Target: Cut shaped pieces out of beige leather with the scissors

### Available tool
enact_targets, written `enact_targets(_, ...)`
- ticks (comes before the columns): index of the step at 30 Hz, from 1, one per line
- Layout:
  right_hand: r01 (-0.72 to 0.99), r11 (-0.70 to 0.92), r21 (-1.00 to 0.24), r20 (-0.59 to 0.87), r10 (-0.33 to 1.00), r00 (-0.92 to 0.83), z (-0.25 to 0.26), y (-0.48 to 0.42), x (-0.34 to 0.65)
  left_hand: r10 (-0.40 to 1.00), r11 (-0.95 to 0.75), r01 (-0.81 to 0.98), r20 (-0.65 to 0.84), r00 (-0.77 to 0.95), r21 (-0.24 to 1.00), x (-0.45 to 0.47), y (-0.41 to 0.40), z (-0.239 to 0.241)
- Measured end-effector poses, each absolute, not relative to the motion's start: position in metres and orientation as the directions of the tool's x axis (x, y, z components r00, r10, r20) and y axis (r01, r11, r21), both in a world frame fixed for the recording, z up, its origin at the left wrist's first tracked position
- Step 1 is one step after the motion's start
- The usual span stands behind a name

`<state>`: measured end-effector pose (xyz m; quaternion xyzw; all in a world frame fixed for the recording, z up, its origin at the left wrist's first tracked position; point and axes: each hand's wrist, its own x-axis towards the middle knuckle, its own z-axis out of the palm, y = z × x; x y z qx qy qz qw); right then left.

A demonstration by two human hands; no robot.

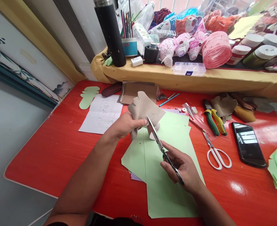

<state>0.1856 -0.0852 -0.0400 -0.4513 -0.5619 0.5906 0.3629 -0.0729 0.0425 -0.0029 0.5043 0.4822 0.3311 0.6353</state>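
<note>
My left hand [126,125] grips a piece of beige leather [143,106] with a pebbled surface, a drawn line near its right corner and a scalloped left edge. In my right hand [180,166] is a pair of dark-handled scissors [157,142]. Their blades point up and away from me, and the tips lie against the leather by my left thumb. Whether the blades are parted is hard to see. Beneath both hands lies light green card [169,175], with a fold line down its left part.
White-handled scissors [219,158], a black phone [248,144] and green-yellow pliers [215,117] lie to the right on the red table [58,150]. A marked white sheet [103,114] and green cutouts [88,99] are at left. Behind stands a crowded ledge with a black bottle [110,34].
</note>
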Motion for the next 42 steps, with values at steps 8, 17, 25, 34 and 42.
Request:
enact_targets(8, 0.098, -0.141, -0.985, -0.166, 0.928, -0.334, -0.033, -0.085, 0.185, 0.904, 0.276, 0.050, -0.277, 0.324, 0.960, -0.071, 0.043, -0.001)
enact_targets(17, 0.128, -0.073, -0.989, -0.114, 0.928, -0.354, -0.044, -0.087, 0.187, 0.896, 0.289, 0.044, -0.286, 0.341, 0.956, -0.074, 0.043, -0.003)
enact_targets(25, 0.170, -0.103, -0.980, -0.159, 0.920, -0.359, -0.031, -0.087, 0.186, 0.892, 0.300, 0.075, -0.308, 0.331, 0.951, -0.078, 0.043, 0.002)
enact_targets(34, 0.206, -0.095, -0.974, -0.162, 0.926, -0.341, -0.031, -0.084, 0.184, 0.887, 0.314, 0.097, -0.328, 0.325, 0.945, -0.076, 0.043, 0.003)
enact_targets(42, 0.147, -0.115, -0.982, -0.159, 0.929, -0.335, -0.047, -0.086, 0.188, 0.883, 0.299, 0.087, -0.310, 0.351, 0.950, -0.074, 0.043, 0.002)
